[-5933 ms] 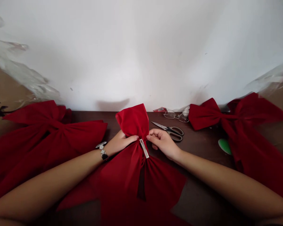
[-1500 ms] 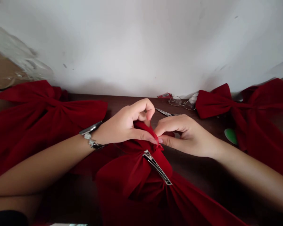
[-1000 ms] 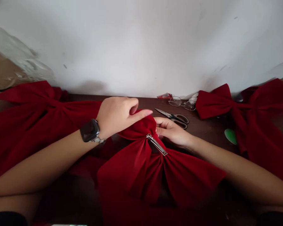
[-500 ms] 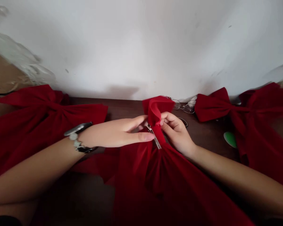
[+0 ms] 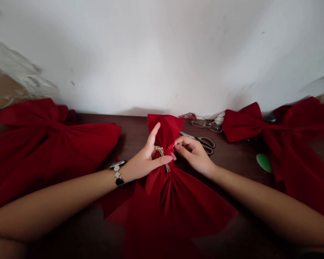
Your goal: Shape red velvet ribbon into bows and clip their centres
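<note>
A red velvety fabric bow (image 5: 175, 201) lies at the lower centre of the frame on a dark wood tabletop (image 5: 135, 133), with one loop standing toward the wall and its wide tails fanning toward the person. A metal alligator clip (image 5: 164, 160) sits lengthwise on the gathered knot. The left hand (image 5: 144, 160) is open against the knot: its thumb stands up beside the upper loop, while the fingers (image 5: 162, 160) stretch across the clip. The right hand (image 5: 194, 154) is curled, its fingers (image 5: 183, 145) closed on the fabric just beside the clip, apparently pinching it, though the tips are partly hidden. The bow looks light, soft and limp, so its loops would probably sag or slide if lifted by an edge; the gathered knot looks like the firmest place to take hold. Scissors (image 5: 202, 141) with dark handles lie just right of the right hand, and wire-rimmed glasses (image 5: 205, 123) lie behind them. Two more red bows (image 5: 45, 138) (image 5: 259, 124) rest at the left and right of the frame, and a green leaf-shaped piece (image 5: 264, 163) lies against the right one.
</note>
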Action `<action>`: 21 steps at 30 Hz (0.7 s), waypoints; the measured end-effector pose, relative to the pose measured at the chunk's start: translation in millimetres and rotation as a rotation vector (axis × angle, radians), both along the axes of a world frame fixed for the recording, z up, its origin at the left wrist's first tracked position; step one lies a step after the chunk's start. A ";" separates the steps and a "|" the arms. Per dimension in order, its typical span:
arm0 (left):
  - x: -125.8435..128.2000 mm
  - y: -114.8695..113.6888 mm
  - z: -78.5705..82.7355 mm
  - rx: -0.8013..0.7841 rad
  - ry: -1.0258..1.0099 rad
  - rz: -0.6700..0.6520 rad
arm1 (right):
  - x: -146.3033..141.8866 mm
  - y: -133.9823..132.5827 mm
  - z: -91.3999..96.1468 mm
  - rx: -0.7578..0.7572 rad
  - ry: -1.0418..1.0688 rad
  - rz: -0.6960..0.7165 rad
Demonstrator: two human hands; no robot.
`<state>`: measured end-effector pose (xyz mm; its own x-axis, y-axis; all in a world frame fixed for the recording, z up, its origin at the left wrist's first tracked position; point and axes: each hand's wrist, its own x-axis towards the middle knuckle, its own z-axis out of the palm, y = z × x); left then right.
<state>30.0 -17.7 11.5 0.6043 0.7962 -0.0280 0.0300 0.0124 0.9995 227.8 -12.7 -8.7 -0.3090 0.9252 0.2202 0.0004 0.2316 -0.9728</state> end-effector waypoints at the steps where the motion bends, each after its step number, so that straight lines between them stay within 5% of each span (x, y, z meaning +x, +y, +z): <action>1: -2.0 0.5 0.7 0.053 0.020 0.018 | 1.1 1.2 -1.2 -0.018 0.005 -0.022; 7: -3.6 2.5 -2.7 0.305 0.155 0.075 | 6.9 4.7 0.4 -0.119 0.282 -0.110; 15: 1.7 0.6 -5.4 0.249 0.174 0.070 | 4.0 -4.7 15.1 -0.152 0.119 0.133; 21: 0.9 0.5 -4.5 0.353 0.226 0.026 | 3.1 -9.2 32.6 -0.096 -0.061 0.207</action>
